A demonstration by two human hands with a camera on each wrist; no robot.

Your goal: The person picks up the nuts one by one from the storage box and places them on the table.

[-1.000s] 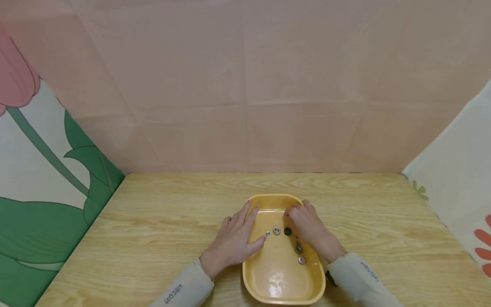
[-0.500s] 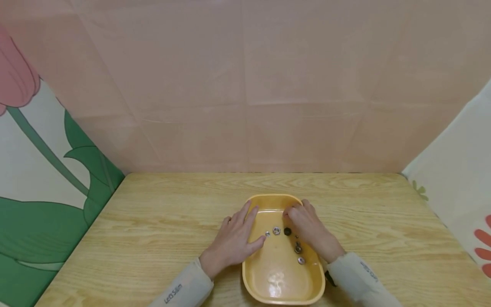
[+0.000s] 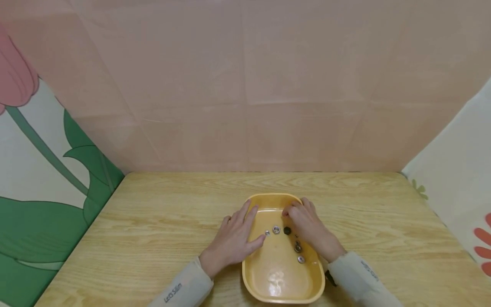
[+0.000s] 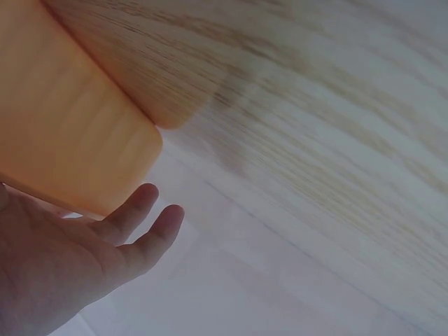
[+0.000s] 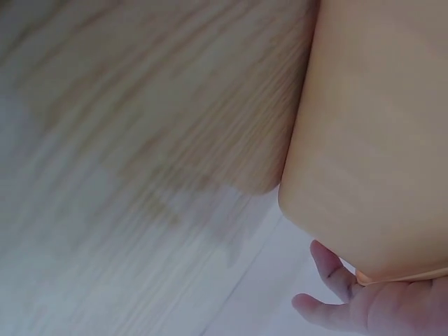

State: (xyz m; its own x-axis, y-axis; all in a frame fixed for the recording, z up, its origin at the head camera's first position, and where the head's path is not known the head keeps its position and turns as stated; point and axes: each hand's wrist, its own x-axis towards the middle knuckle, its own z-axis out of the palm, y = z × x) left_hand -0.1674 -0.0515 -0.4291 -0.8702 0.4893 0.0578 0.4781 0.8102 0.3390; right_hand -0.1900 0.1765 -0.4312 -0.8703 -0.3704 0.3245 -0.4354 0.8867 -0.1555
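A yellow rectangular tray (image 3: 276, 281) stands on the table between both hands. My left hand (image 3: 234, 243) rests over its left rim, fingers spread and mostly straight, thumb reaching inside. The left wrist view shows two of those fingers (image 4: 164, 227) outside the tray wall. My right hand (image 3: 307, 221) bends over the far right rim, with curled fingertips low inside; I cannot tell whether they pinch something. Near them lie a silver nut (image 3: 276, 230), a black nut (image 3: 287, 230), a smaller silver nut (image 3: 267, 233), a dark metal ring-shaped piece (image 3: 298, 247) and another silver nut (image 3: 301, 259).
The wood-grain table (image 3: 161, 230) runs back to a pink wall covering (image 3: 245, 94). A dark object (image 3: 330, 278) shows partly beside the tray, under the right sleeve (image 3: 360, 277). Flower-patterned panels (image 3: 88, 170) flank the table.
My right fingertips have shifted slightly left inside the tray. The left hand, the tray and the small metal pieces stay practically where they were.
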